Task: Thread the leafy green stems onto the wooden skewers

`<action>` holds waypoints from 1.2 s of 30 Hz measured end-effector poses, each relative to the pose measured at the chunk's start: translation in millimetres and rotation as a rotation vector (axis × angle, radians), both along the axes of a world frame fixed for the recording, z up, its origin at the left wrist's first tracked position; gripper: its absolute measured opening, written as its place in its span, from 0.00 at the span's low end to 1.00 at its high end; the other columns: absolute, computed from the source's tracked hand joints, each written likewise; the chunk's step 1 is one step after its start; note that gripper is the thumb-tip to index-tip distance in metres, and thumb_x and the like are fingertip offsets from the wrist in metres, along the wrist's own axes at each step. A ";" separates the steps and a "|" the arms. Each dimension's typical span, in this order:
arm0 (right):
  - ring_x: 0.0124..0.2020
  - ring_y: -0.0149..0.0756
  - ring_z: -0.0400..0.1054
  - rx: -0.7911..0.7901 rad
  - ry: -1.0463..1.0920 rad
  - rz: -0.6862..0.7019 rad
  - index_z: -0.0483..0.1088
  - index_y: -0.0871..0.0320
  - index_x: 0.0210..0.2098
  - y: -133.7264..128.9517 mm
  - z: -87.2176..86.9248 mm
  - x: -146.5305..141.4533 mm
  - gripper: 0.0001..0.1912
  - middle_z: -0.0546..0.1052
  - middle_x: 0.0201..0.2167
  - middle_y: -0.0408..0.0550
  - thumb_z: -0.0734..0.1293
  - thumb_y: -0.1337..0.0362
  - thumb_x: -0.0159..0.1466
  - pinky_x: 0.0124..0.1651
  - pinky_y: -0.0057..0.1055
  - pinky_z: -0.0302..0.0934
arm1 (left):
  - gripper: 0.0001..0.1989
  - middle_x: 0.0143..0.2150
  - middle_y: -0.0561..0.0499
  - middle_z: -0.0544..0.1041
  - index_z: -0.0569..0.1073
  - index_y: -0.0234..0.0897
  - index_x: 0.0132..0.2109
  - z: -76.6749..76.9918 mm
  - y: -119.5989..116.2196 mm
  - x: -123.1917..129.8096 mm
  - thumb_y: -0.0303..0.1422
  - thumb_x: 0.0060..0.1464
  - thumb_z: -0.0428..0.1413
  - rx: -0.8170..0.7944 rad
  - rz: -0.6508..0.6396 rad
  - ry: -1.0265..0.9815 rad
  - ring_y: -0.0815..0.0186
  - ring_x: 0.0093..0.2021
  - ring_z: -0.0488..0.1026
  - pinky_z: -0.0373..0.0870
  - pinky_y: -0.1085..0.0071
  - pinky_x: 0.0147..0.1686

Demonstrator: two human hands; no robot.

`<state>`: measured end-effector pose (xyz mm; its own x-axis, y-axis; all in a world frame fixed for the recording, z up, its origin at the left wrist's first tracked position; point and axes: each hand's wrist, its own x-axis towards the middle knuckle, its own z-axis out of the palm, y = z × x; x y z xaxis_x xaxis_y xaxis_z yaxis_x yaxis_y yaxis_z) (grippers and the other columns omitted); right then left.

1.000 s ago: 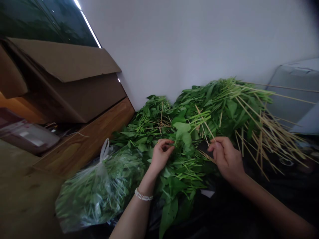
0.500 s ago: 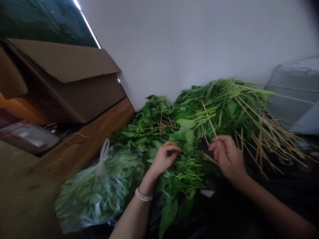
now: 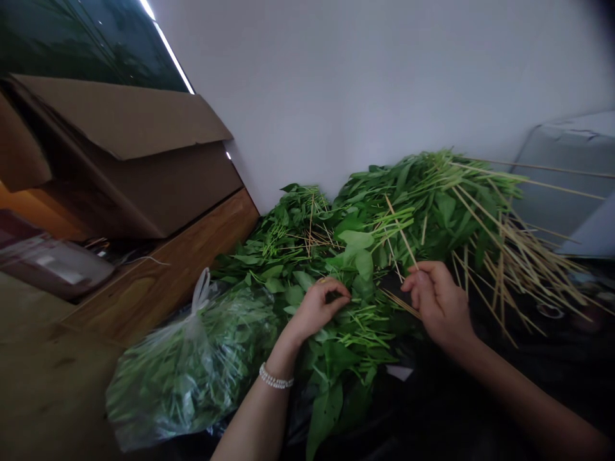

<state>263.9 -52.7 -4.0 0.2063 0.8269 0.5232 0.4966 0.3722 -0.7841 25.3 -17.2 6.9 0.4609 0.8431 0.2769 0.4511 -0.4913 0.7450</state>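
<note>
My right hand [image 3: 439, 304] pinches the lower end of a thin wooden stick [image 3: 401, 227] between thumb and fingers. The stick slants up and left, with a small bunch of green stems and leaves [image 3: 394, 224] around it. My left hand [image 3: 321, 307], with a ring and a pearl bracelet at the wrist, has thumb and fingertips brought together over the cut green stems [image 3: 368, 330]. Whatever lies between those fingertips is too small to make out. More thin sticks [image 3: 402, 304] lie just left of my right hand.
A tied clear bag of greens [image 3: 192, 371] lies at the left, beside a wooden board [image 3: 177, 275] and an open cardboard box [image 3: 144, 186]. Heaped leaves [image 3: 384, 182] and many loose sticks [image 3: 533, 269] are at the right, before a grey container [image 3: 557, 173].
My left hand's thumb and fingers have closed together and shifted slightly down. The stick in my right hand has moved a little to the left at its upper end.
</note>
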 end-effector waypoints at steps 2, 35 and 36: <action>0.19 0.27 0.63 -0.008 0.001 -0.001 0.63 0.55 0.42 -0.4 0.4 -0.4 0.11 0.74 0.27 0.41 0.54 0.57 0.69 0.27 0.27 0.58 | 0.04 0.37 0.48 0.76 0.75 0.37 0.36 0.6 1.1 -0.8 0.31 0.56 0.56 0.005 0.028 -0.036 0.62 0.41 0.72 0.65 0.66 0.46; 0.24 0.29 0.64 -0.054 -0.062 0.245 0.64 0.54 0.39 -0.9 -0.1 -1.2 0.10 0.71 0.26 0.40 0.54 0.59 0.70 0.32 0.27 0.58 | 0.16 0.30 0.52 0.80 0.79 0.37 0.36 6.7 13.8 -9.0 0.39 0.39 0.69 -0.354 0.353 -1.058 0.69 0.30 0.74 0.69 0.73 0.36; 0.25 0.30 0.65 -0.057 -0.097 0.278 0.64 0.54 0.39 -0.7 -0.3 -1.6 0.10 0.71 0.26 0.40 0.54 0.59 0.70 0.33 0.27 0.58 | 0.16 0.31 0.51 0.80 0.79 0.37 0.36 7.5 13.1 -8.6 0.39 0.39 0.69 -0.366 0.363 -1.045 0.69 0.30 0.74 0.69 0.72 0.36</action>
<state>262.3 -53.4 -4.3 -0.0806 0.8733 0.4805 0.4554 0.4611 -0.7616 16.8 -4.1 14.4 -0.1326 0.9869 0.0917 -0.3966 -0.1377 0.9076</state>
